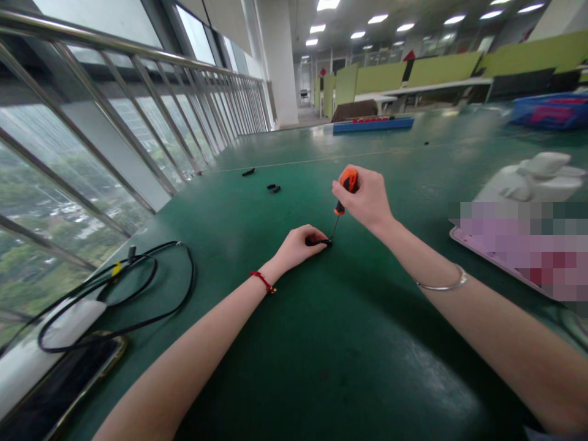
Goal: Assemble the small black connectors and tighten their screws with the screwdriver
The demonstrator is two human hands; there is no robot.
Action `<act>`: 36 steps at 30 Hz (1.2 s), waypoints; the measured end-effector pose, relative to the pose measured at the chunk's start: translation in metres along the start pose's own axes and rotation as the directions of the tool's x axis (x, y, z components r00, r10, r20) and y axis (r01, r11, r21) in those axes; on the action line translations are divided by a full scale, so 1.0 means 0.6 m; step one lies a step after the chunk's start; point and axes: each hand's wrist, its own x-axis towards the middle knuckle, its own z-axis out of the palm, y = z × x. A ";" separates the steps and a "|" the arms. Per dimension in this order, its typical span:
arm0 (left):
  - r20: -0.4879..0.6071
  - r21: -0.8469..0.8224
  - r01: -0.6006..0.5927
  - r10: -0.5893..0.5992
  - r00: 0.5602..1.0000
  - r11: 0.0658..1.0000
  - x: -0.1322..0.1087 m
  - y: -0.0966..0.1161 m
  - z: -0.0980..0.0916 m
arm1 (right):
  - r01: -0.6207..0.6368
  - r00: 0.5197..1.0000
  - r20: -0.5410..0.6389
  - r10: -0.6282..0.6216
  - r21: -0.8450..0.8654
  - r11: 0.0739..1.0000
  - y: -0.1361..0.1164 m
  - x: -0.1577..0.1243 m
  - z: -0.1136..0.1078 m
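My left hand (297, 244) is closed on a small black part (318, 242), pinning it flat to the green worktop (349, 343). My right hand (365, 197) is wrapped around the orange handle of a screwdriver (343, 199), tip down and touching the part just beyond my left fingertips. The part looks light, stiff and apt to skid, so I'd hold it by its sides. More black bits (274, 187) lie well beyond; a black cable (138, 294) and phone (59, 386) sit left.
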 end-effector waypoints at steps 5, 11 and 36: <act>0.000 0.002 0.004 -0.004 1.000 1.000 0.000 0.001 0.000 | -0.005 1.000 0.005 0.005 0.012 1.000 0.001 0.001 0.003; 0.011 0.005 -0.005 0.005 1.000 1.000 0.001 -0.002 -0.001 | -0.007 1.000 0.015 0.007 0.018 1.000 0.004 0.000 0.002; 0.005 -0.043 -0.012 0.012 1.000 0.999 0.000 -0.007 0.001 | -0.018 1.000 0.021 0.018 0.016 1.000 0.002 -0.003 0.005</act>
